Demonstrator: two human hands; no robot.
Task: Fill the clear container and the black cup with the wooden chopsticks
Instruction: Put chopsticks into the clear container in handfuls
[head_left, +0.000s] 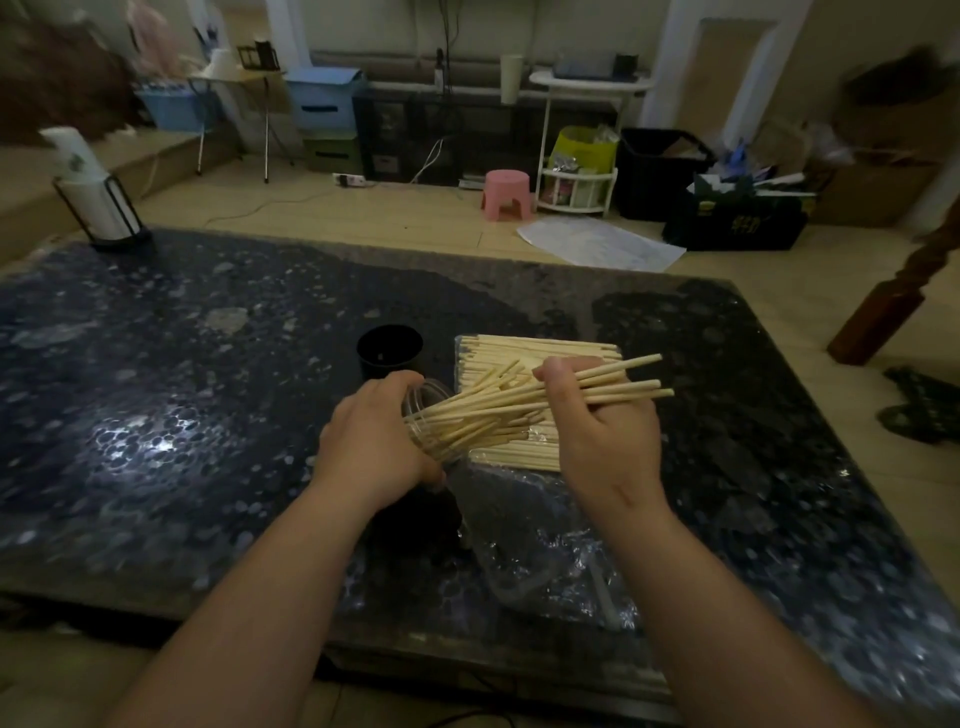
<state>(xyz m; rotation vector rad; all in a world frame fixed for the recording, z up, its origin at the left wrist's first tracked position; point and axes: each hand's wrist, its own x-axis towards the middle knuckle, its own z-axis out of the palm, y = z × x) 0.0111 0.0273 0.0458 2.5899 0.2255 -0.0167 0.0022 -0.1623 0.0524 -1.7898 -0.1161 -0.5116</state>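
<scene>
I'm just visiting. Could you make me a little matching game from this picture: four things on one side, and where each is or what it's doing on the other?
Things:
1. black cup
2. clear container
3. right hand
4. pink stool

States:
A. on the floor beyond the table
B. tilted, held by the left hand
C. grips a bundle of wooden chopsticks
D. upright on the table

Pairs: 1-D, 2-B, 3-C, 4-A

One black cup (389, 349), one clear container (427, 396)
</scene>
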